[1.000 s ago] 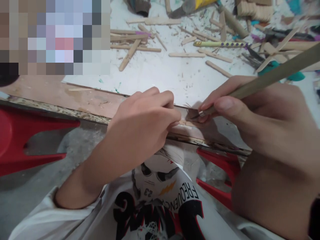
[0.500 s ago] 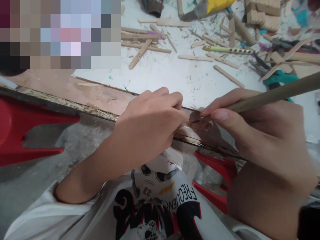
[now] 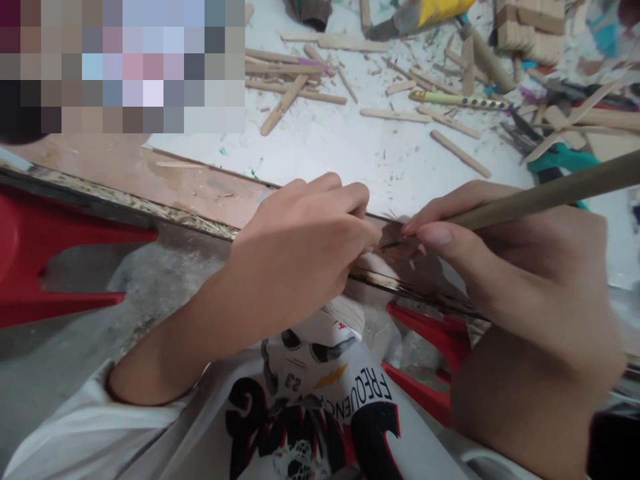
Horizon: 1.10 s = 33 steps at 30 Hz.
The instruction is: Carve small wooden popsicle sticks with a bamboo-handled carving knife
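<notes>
My left hand (image 3: 310, 233) is closed in a loose fist at the table's near edge, thumb and forefinger pinched together. What they pinch is mostly hidden; only a small tan bit shows at the fingertips. My right hand (image 3: 520, 260) grips a long round-handled tool (image 3: 545, 190) like a pen, low near its working end. The tool's thin dark tip points left and meets the spot by my left fingertips. Its handle slants up past the right side of the view.
White sheeting (image 3: 320, 147) covers much of the table (image 3: 200, 187). On it lie loose craft sticks (image 3: 460, 153), a patterned pale-green stick (image 3: 460, 101), teal-handled pliers (image 3: 565, 159) and a stack of sticks (image 3: 530, 30). Red stools (image 3: 75, 253) stand below the edge.
The tool's tip has shifted slightly left, nearer my left fingertips, and my right hand moved a little with it. My left hand keeps its pinch. The view has shifted slightly.
</notes>
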Each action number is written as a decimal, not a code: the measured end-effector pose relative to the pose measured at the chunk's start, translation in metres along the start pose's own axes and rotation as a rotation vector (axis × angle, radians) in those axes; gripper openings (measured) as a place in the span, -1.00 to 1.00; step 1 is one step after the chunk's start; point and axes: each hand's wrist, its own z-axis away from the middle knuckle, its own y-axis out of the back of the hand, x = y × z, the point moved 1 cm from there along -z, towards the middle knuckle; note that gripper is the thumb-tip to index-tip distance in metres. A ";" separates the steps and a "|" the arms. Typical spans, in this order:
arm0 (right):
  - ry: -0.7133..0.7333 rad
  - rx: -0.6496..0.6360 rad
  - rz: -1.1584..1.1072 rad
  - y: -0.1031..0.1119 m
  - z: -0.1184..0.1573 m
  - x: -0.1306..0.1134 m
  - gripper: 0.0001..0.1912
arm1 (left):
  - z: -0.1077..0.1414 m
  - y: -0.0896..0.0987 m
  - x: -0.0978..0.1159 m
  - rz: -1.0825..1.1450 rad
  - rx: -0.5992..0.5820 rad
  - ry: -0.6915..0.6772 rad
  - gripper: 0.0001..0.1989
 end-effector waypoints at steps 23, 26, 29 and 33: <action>0.005 0.003 0.042 -0.003 0.001 -0.002 -0.73 | -0.001 0.000 0.001 -0.016 -0.005 0.006 -0.70; 0.043 -0.035 0.048 -0.001 -0.002 -0.004 -0.76 | -0.001 0.000 0.001 -0.004 -0.008 -0.002 -0.71; 0.094 -0.118 0.055 0.005 -0.007 -0.007 -0.82 | 0.000 0.001 0.001 0.007 -0.022 -0.001 -0.73; 0.099 -0.155 0.078 0.013 -0.006 -0.010 -0.81 | 0.000 0.001 0.001 0.017 -0.021 -0.001 -0.73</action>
